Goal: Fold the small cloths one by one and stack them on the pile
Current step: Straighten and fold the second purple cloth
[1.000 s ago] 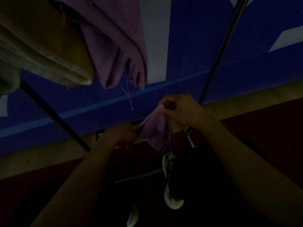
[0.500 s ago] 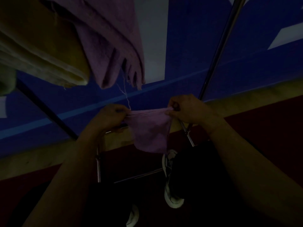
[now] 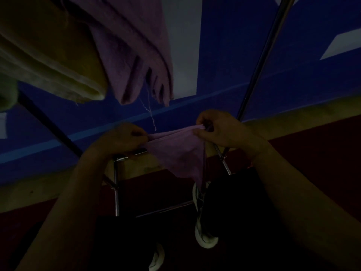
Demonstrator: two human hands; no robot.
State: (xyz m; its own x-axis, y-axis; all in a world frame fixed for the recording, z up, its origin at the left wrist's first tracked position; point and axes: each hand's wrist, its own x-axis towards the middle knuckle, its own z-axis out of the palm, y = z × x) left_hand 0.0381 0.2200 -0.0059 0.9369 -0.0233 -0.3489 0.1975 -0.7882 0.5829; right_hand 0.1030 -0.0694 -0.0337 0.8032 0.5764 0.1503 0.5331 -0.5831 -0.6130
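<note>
Two broad blue panels (image 3: pixel 224 61) fill the dim background, smooth and flat, split by a pale grey strip, with a lighter blue band running slantwise below them. Across them slant thin metal rods (image 3: pixel 259 61), round and shiny, joined lower down into a boxy frame. At the upper left hangs a pile of folded cloths (image 3: pixel 134 45), purple, soft and ribbed along their stacked edges, with a loose pale thread (image 3: pixel 149 112) dangling from one corner; just beside it lies a thick yellowish folded cloth (image 3: pixel 52 61) with a rounded, rolled edge.

Below the pile, well apart from it, a small purple cloth (image 3: pixel 178 153) is stretched between the hands (the light is poor, so its weave is hard to read). Its top edge runs taut from hand to hand, and the rest droops into a limp triangle with a point at the bottom. The left hand (image 3: pixel 119 139) pinches the cloth's left end with curled fingers; the right hand (image 3: pixel 222 130) pinches the right end, a little higher. Under the hands, two white-soled shoes (image 3: pixel 203 237) show against the dark floor.
</note>
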